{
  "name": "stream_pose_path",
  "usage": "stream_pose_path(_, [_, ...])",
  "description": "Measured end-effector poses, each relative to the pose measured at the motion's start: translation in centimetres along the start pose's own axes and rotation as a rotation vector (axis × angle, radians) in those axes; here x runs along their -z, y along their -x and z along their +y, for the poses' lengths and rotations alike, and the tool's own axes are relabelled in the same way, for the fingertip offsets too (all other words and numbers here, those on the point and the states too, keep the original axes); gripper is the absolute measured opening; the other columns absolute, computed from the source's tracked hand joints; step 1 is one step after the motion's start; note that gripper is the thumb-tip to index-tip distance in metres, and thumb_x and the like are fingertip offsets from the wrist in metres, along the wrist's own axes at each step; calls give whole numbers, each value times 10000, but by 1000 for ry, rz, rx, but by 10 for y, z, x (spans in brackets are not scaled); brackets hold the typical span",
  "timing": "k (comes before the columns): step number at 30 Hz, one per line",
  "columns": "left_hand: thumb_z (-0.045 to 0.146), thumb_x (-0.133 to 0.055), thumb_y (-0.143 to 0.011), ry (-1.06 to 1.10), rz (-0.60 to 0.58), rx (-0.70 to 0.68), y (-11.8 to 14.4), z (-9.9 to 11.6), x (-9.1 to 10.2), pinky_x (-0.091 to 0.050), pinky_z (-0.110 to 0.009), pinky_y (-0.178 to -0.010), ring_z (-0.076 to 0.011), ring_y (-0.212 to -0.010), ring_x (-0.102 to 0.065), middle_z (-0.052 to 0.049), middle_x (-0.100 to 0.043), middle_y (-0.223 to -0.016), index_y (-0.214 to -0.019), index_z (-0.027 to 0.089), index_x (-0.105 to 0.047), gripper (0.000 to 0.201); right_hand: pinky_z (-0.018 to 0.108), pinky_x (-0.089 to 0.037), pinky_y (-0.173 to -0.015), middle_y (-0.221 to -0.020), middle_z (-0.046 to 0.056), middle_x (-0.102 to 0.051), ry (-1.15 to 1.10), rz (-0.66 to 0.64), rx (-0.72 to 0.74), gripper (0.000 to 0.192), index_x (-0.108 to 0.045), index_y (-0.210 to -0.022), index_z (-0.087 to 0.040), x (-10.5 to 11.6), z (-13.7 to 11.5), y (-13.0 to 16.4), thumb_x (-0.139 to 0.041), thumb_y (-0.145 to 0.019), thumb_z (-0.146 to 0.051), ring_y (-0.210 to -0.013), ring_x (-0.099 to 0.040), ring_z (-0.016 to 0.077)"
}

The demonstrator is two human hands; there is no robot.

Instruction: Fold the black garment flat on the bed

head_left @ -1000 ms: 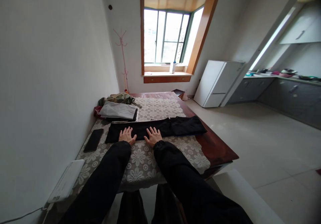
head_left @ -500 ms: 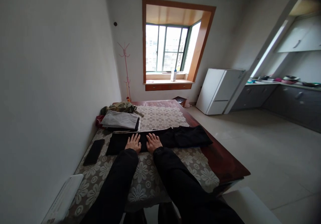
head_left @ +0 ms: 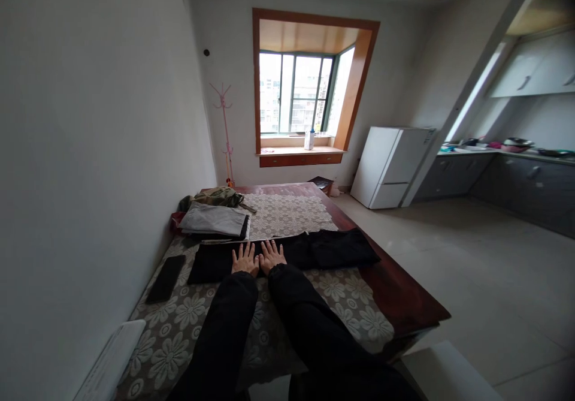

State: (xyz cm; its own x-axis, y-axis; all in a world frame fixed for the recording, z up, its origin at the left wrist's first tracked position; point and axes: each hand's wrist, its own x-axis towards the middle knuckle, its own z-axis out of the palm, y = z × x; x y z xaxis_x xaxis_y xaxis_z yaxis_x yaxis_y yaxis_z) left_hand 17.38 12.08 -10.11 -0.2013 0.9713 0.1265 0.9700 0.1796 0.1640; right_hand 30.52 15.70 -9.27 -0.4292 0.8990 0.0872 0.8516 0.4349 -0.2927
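Observation:
A long black garment (head_left: 314, 250) lies flat across the table, folded into a narrow strip. My left hand (head_left: 245, 259) and my right hand (head_left: 272, 255) rest palm down on its middle, side by side and almost touching, fingers spread. Both arms wear black sleeves. Neither hand grips anything. The table (head_left: 404, 299) is dark red wood under a flowered lace cloth (head_left: 188, 311).
A pile of folded clothes (head_left: 214, 218) sits at the table's far left by the wall. A black phone (head_left: 166, 278) lies left of the garment. A white device (head_left: 110, 362) is at the near left corner. A white fridge (head_left: 389, 167) stands beyond.
My two hands have slid toward each other along the black garment, from apart to nearly touching. The view has tilted up slightly.

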Motion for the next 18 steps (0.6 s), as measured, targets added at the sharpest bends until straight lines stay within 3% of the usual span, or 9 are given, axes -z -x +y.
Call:
stream_pose_path(6, [300,-370,-980,-3,38,-21,3,1,2,-115,-640,-1252,-336,-1562,-224,-81,-338,-1676,-1600,252,-340,623,513,-57,-1252,-1691,92,-241,-7,11,22,642,-271,-1626,-182,3,1,-1,-355,-1033,-413,-1571,-150,264])
stream_pose_path(18, [283,-373,-975,-19,75,-47,4,2,1,-172,-658,-1226,-343,-1549,-262,-86,-385,-1650,-1583,265,-380,608,488,-158,-1252,-1680,104,-249,-4,39,105,646,-321,-1609,-166,1,4,5,-415,-1008,-384,-1557,-226,274])
